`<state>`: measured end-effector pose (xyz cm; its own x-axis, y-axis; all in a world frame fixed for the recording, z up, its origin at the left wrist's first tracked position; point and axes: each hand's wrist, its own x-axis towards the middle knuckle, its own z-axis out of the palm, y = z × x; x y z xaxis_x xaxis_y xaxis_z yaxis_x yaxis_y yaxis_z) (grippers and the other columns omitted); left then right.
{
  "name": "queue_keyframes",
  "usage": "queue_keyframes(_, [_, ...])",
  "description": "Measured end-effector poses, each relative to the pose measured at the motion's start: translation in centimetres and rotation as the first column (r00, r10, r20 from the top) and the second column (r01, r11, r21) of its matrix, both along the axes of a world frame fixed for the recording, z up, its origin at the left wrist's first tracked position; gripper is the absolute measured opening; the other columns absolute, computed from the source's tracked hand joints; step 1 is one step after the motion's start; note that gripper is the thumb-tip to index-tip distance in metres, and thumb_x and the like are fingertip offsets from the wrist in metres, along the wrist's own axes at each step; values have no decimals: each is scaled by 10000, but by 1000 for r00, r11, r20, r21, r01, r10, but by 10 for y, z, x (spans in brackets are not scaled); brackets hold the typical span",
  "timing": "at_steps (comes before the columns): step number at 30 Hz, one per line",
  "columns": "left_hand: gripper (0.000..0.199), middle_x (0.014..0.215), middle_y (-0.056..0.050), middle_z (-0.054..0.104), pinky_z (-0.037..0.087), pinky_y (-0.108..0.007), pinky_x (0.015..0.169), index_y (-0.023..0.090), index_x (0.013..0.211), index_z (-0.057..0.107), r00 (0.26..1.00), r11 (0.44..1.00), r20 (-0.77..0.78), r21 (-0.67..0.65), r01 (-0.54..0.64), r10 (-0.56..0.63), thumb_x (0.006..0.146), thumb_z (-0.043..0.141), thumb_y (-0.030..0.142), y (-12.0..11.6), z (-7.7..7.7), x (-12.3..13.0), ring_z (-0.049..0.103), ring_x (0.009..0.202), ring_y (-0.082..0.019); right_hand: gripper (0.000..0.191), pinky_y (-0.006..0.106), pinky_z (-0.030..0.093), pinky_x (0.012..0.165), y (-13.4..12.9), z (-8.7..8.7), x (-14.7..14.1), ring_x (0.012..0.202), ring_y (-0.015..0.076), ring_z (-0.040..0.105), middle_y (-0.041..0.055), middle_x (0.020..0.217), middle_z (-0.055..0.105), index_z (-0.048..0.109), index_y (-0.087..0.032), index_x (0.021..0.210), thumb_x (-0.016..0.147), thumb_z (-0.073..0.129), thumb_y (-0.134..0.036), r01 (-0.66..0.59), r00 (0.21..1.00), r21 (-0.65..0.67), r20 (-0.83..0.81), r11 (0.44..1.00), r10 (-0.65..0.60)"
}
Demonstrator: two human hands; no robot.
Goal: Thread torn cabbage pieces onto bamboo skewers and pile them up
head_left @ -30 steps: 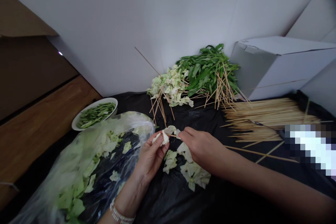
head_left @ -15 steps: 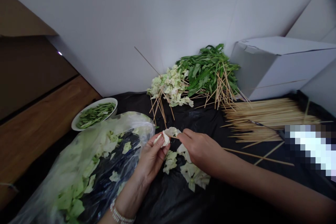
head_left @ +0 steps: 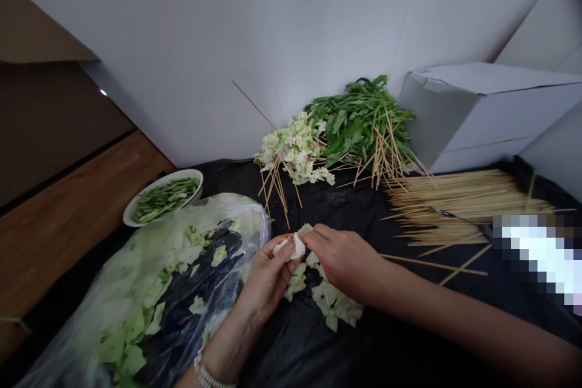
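Pale cabbage pieces [head_left: 297,247] are pinched between the thumb and fingers of my left hand [head_left: 268,271]. My right hand [head_left: 339,254] is closed round a wooden skewer [head_left: 431,264], whose long end sticks out to the right beneath my forearm. The two hands almost touch, and the skewer's tip is hidden at the cabbage. Under and beside my right hand, more cabbage leaves [head_left: 336,304] lie on the black plastic sheet [head_left: 282,351]. To the left is a clear plastic bag [head_left: 109,279] with cut cabbage inside.
A white bowl [head_left: 131,209] of green vegetable pieces stands at the left. Skewered cabbage [head_left: 295,142] and skewered leafy greens [head_left: 354,118] are heaped by the wall. Many bare skewers [head_left: 464,200] lie at the right, before a white box [head_left: 513,115].
Both hands have shifted slightly to the right. The skewer's far end has moved left, and the cabbage at my fingertips is now bunched closer to my right hand.
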<state>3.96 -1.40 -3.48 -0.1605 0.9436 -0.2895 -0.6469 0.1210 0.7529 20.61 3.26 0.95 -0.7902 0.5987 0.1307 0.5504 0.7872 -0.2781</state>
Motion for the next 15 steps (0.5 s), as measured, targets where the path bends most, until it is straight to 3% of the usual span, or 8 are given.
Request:
queue_keyframes(5, [270,780,-23,746,573,-161,695,127,815,758,998,998,-13,11,-66,66,586,896,168,3,6,-9,669,697,-92,225,248,376,586,6,2,5,695,142,545,68,882,597,590,-141,977,888,403,-54,-3,1000,66,14,998,2])
queue_keyframes(15, [274,767,-15,730,556,-150,698,129,794,744,1000,1000,-30,2,-6,6,581,901,199,-1,0,0,662,699,-84,252,245,377,611,4,-4,1,720,144,569,70,930,621,597,-155,1058,893,428,-68,-17,999,11,33,1000,17])
